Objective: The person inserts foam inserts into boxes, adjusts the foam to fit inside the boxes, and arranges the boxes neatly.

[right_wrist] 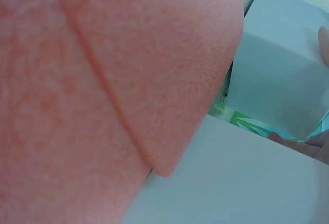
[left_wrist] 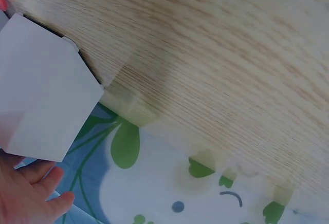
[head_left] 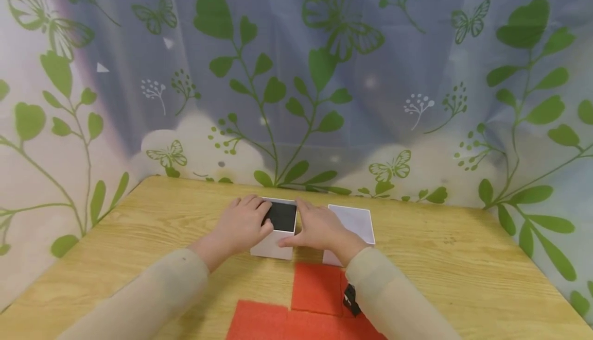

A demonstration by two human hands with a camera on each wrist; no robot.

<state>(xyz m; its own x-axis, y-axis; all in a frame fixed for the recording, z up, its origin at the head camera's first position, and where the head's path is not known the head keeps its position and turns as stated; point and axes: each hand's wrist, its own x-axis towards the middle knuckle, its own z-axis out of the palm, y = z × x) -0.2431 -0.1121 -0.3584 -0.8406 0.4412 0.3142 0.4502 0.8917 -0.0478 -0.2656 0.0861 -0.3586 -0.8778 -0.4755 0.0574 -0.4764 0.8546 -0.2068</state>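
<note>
Box (head_left: pixel 271 245): plain white walls, black inside, as you look in
Other box (head_left: pixel 355 224): white edge, faintly lilac face
Cloths (head_left: pixel 317 289): plain red
Strap (head_left: pixel 351 301): black with small white marks
Your sleeves (head_left: pixel 159 291): plain cream
Table (head_left: pixel 171 214): yellow-tan wood grain (greyer to your left wrist camera)
Curtain (head_left: pixel 284 36): blue-grey and white, printed with green leaves and butterflies, some white sprigs

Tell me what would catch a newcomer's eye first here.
The curtain, printed with green leaves and butterflies, fills the back of the head view. Below, bright red sheets lie at the near side of the wooden table. Beyond them, the left hand and right hand flank a white box, black at its top.
</note>
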